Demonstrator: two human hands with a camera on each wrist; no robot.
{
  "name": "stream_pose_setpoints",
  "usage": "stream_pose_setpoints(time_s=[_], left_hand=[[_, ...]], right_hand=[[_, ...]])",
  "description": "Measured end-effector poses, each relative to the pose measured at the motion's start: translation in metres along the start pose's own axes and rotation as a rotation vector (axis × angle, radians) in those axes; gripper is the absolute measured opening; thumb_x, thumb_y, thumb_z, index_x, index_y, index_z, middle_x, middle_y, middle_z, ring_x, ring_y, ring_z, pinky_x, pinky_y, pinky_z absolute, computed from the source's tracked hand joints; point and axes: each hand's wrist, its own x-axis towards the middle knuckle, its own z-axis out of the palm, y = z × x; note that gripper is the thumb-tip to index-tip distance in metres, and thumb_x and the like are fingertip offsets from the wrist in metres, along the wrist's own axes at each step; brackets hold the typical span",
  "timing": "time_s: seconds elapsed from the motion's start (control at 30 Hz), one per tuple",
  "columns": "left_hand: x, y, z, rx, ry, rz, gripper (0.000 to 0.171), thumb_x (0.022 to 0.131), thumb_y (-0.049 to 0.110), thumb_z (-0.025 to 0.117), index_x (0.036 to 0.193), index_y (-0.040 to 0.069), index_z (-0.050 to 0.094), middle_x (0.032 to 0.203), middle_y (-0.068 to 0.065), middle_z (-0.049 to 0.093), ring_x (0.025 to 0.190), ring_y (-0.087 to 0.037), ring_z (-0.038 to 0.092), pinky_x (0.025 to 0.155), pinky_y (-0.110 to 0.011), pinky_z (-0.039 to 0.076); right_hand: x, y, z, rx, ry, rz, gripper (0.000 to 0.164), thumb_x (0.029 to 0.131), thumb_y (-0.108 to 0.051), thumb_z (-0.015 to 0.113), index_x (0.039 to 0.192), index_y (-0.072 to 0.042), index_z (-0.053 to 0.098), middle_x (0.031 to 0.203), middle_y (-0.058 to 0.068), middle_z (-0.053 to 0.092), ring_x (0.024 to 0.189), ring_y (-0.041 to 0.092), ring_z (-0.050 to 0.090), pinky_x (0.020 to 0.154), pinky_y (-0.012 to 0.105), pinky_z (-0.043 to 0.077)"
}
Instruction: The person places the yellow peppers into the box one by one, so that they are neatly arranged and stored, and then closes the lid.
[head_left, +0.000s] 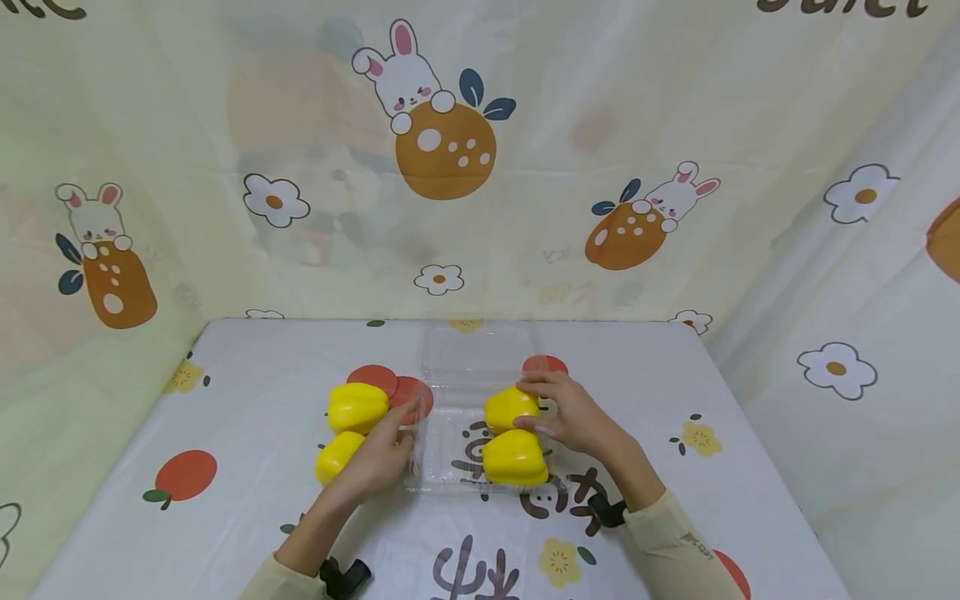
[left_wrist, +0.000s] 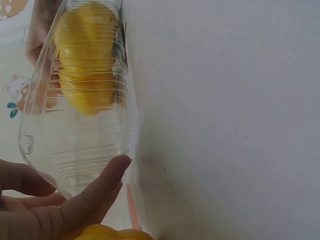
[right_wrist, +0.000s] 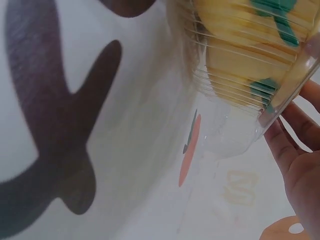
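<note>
A hinged clear plastic container point(head_left: 442, 467) lies opened on the table, its lid point(head_left: 480, 346) folded to the far side. Two yellow bell peppers sit in its right half, a far one point(head_left: 506, 408) and a near one point(head_left: 515, 458). My right hand point(head_left: 573, 412) reaches over the right rim, thumb and fingers around the far pepper. At the container's left wall is my left hand point(head_left: 382, 454), its index finger extended along the outside in the left wrist view. Two more yellow peppers, one far point(head_left: 357, 407) and one near point(head_left: 337, 454), lie left of the container; the hand partly covers the near one.
A white printed cloth point(head_left: 247, 400) covers the table, with fruit, flower and lettering prints. Behind it hangs a curtain point(head_left: 540, 233) with rabbit prints, and further curtain lies along both sides. Dark wrist cameras sit on the left wrist point(head_left: 345, 577) and right wrist point(head_left: 606, 510).
</note>
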Motion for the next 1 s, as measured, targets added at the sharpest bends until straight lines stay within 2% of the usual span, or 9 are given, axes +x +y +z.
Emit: stream_pose_setpoints(time_s=[0.2,0.4,0.57,0.8,1.0], left_hand=[[0.0,0.001,0.001,-0.002,0.001,-0.008,0.064,0.107,0.005,0.053,0.167,0.015,0.033,0.173,-0.012,0.036,0.071,-0.02,0.048,0.063,-0.018,0.047],[-0.001,0.002,0.002,0.002,0.016,-0.004,0.065,0.106,0.004,0.054,0.167,0.016,0.034,0.173,-0.01,0.035,0.08,-0.021,0.052,0.066,-0.018,0.049],[-0.001,0.003,0.002,0.0,0.021,-0.003,0.065,0.106,0.004,0.054,0.167,0.015,0.034,0.173,-0.011,0.036,0.075,-0.021,0.049,0.065,-0.018,0.048],[0.0,0.003,0.002,-0.002,0.021,-0.003,0.064,0.105,0.003,0.053,0.166,0.012,0.035,0.172,-0.013,0.036,0.09,-0.023,0.055,0.066,-0.019,0.049],[0.003,0.0,0.002,-0.002,0.017,0.0,0.062,0.106,0.001,0.051,0.165,0.011,0.036,0.171,-0.015,0.037,0.079,-0.021,0.05,0.061,-0.019,0.046]], right_hand=[[-0.004,0.0,0.004,0.003,0.036,-0.009,0.062,0.091,-0.034,0.084,0.142,-0.005,0.066,0.154,0.016,0.06,0.143,0.041,0.054,0.119,0.061,0.046],[-0.005,-0.003,0.004,-0.066,0.037,-0.046,0.062,0.093,-0.034,0.082,0.144,-0.003,0.064,0.154,0.018,0.058,0.143,0.04,0.053,0.12,0.06,0.045],[-0.005,-0.007,0.001,-0.113,0.017,-0.064,0.063,0.096,-0.036,0.079,0.146,-0.001,0.062,0.155,0.019,0.057,0.145,0.039,0.051,0.121,0.06,0.044],[-0.007,-0.009,-0.001,-0.132,0.014,-0.075,0.063,0.096,-0.036,0.078,0.147,-0.003,0.061,0.156,0.018,0.057,0.144,0.039,0.052,0.121,0.06,0.045],[-0.011,-0.006,-0.006,-0.104,0.054,-0.082,0.061,0.094,-0.035,0.08,0.146,-0.006,0.063,0.151,0.013,0.062,0.141,0.037,0.053,0.12,0.062,0.045]])
